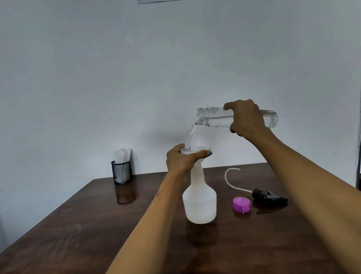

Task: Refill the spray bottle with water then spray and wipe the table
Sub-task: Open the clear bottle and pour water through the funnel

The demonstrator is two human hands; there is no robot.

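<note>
The spray bottle (200,200) stands upright on the table (75,252), a white funnel (196,152) seated in its neck. Your left hand (183,159) has fingers and thumb curled round the funnel's rim, steadying it over the bottle. Above and to the right of the bottle, your right hand (246,117) grips a clear water bottle (215,119) tipped almost level, and a thin stream of water (192,136) falls from its mouth into the funnel.

You are in the refill step, mid-pour; some water remains in the clear bottle. Just right of the spray bottle lie a pink cap (242,205) and, beyond it, the black trigger head (269,197) with its curved dip tube (231,179). Far left and behind stands a black mesh cup (122,172) holding what look like tissues.

Next, judging by this, you level the water bottle, lift out the funnel, and screw the trigger head on, tube first.
</note>
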